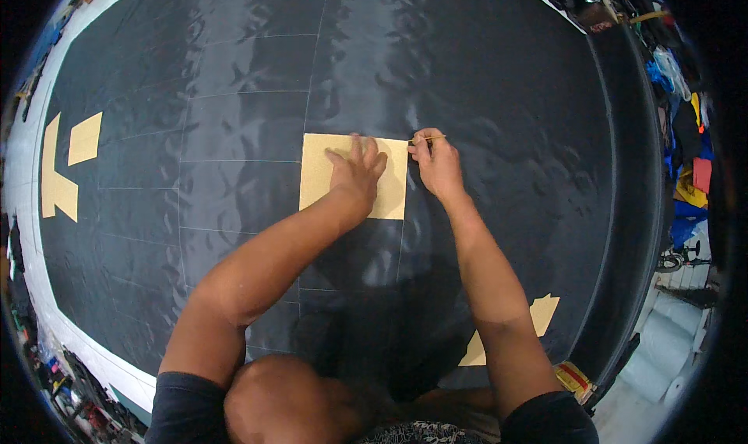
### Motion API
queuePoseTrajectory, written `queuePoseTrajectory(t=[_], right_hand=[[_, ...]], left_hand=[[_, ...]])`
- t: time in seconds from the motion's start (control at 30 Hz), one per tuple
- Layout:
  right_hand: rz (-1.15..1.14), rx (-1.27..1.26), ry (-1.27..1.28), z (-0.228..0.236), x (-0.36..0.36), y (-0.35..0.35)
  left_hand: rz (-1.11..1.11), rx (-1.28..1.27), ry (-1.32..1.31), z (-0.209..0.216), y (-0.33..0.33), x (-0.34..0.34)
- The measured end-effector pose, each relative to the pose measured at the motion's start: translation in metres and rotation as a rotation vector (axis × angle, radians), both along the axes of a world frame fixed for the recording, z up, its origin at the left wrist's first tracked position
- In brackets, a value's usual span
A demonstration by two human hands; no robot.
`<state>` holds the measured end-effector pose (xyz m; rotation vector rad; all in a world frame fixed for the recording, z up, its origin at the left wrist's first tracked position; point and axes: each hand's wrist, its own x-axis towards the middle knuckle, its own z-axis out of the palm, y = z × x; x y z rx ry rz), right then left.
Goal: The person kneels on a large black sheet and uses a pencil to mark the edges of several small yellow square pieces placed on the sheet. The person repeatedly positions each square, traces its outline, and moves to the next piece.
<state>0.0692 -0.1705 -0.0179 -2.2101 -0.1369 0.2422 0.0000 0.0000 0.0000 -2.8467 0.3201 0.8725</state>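
Note:
My left hand [359, 173] lies spread on a square tan cardboard template [319, 187], pressing it to a black sheet of smooth, slightly wrinkled material [499, 93]. Between the fingertips of my right hand [438, 166] is a thin yellowish pencil [438, 137], its tip at the template's upper right corner. Pale drawn lines form a grid of boxes on the sheet to the left of, above and below the template. Part of the template is hidden beneath my left hand.
At the far left lie a four-sided tan piece [85, 138] and a notched tan piece [61, 188]. Another tan piece [545, 313] lies partly under my right forearm. A rolled black edge [635, 194] bounds the right side, with cluttered coloured items [689, 187] beyond.

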Motion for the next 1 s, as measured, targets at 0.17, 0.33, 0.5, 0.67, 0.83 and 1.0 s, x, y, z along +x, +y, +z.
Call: queuePoseTrajectory(t=[0.17,0.33,0.5,0.67,0.83,1.0], right_hand=[[-0.013,-0.053,-0.085,-0.003,-0.008,-0.009],[-0.004,-0.05,-0.169,-0.007,-0.011,-0.004],[0.17,-0.254,-0.363,0.001,-0.023,-0.006],[0.355,-0.418,-0.28,0.011,-0.085,-0.024],[0.38,-0.343,-0.233,0.023,-0.138,-0.043],[-0.124,-0.06,-0.138,0.033,-0.13,-0.058]], left_hand=[[-0.104,-0.208,-0.064,0.004,-0.003,0.0],[-0.114,-0.185,-0.064,0.009,-0.003,0.003],[-0.109,-0.227,-0.032,0.012,-0.002,0.006],[-0.082,-0.246,0.022,0.013,-0.001,0.009],[-0.132,-0.178,0.014,0.014,0.0,0.011],[-0.122,-0.261,-0.078,0.007,0.016,0.004]])
